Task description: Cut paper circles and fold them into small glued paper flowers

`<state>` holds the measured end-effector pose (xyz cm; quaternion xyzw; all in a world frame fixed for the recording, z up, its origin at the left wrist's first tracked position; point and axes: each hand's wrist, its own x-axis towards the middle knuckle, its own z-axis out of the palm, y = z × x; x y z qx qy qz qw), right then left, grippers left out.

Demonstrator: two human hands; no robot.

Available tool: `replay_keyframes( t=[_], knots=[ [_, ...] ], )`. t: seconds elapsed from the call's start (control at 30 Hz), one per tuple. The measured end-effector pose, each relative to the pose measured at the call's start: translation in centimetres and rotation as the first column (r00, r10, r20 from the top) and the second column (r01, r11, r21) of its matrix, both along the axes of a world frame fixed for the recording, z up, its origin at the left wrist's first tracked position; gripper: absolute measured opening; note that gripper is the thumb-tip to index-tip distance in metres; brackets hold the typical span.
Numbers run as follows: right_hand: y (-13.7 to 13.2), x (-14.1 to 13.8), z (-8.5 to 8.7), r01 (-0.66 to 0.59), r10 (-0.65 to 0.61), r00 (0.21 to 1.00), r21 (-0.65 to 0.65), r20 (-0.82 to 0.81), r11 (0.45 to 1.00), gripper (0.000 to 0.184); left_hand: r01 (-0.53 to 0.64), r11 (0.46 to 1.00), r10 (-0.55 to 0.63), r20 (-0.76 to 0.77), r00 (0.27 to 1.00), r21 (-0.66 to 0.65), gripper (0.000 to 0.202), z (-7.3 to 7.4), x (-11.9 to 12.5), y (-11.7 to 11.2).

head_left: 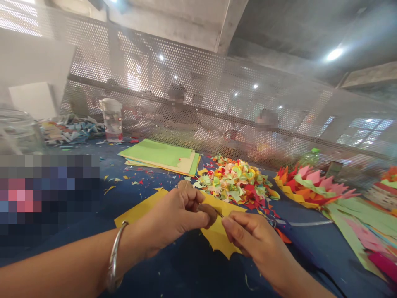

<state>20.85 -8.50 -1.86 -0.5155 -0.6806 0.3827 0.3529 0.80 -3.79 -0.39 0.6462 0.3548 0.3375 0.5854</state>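
My left hand (189, 209), with a silver bangle at the wrist, is closed, its thumb and curled fingers pinched together. Close by on the right, my right hand (252, 236) is also closed in a pinch. A thin dark strip shows in the small gap between the fingertips; it is too small to name, and which hand holds it is unclear. Beneath both hands lies a sheet of yellow paper (228, 244) with a scalloped, pointed cut edge at its lower right. Its middle is hidden by my left hand.
Behind my hands is a pile of colourful paper scraps (237, 178). A stack of green and yellow paper (158, 153) lies farther left. Pointed paper cutouts (313, 186) fan out at right. A cup (112, 120) and a glass jar (20, 132) stand left, before a perforated screen (211, 95).
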Motion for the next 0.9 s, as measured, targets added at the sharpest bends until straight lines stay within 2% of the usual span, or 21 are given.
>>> replay_keyframes(
  t=[0.17,0.37,0.6,0.73,0.9],
  knots=[
    [0.13,0.12,-0.22,0.001,-0.001,1.000,-0.021,0.013,1.000,0.049,-0.043,0.999,0.042,-0.031,0.999,-0.019,0.010,-0.27,0.06,-0.04],
    [-0.04,0.06,-0.02,-0.023,0.022,0.999,0.022,0.029,0.999,0.050,0.013,0.999,-0.013,0.019,1.000,-0.047,0.007,-0.53,0.17,-0.02],
    [-0.25,0.05,-0.01,-0.011,0.010,1.000,0.020,0.023,1.000,0.049,-0.002,1.000,0.002,-0.021,1.000,-0.017,0.011,-0.25,0.24,-0.49],
    [-0.34,-0.13,0.29,-0.025,0.025,0.999,-0.005,0.041,1.000,0.049,0.017,1.000,-0.018,-0.018,1.000,-0.017,0.011,-0.39,0.34,-0.52],
    [-0.35,-0.12,0.40,-0.030,0.028,0.998,0.023,0.065,0.999,0.049,0.019,1.000,-0.019,-0.009,1.000,-0.004,0.010,-0.66,0.34,-0.40]
  ],
)
